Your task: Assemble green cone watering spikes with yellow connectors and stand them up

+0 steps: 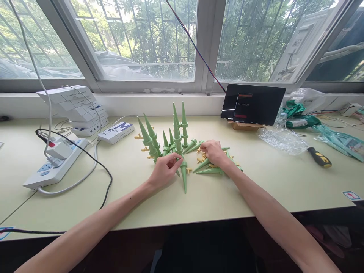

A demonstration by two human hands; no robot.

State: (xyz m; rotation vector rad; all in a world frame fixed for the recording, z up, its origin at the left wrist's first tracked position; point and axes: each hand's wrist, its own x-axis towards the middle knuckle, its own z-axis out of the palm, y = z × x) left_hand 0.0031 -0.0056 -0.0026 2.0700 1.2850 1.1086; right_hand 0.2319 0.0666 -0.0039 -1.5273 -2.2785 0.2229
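My left hand [165, 170] is closed in a pinch at the top of a green plastic watering spike [184, 178], whose tip points toward me. A yellow valve [189, 170] juts from that spike's side. Just beyond the hand stand several upright green spikes [148, 138] in a cluster, some with yellow valves [138, 136] sticking out to the left. My right hand [214, 152] reaches down with curled fingers into a heap of loose green spikes [209, 171] and small yellow valves [200, 159]. What its fingertips hold, if anything, is hidden.
On the left are a power strip [57, 163] with cables, stacked white boxes [79, 110] and one flat box [117, 132]. A tablet and phone showing a timer [243, 108] stand at the back. Plastic bags [301, 117] and a screwdriver [320, 157] lie right.
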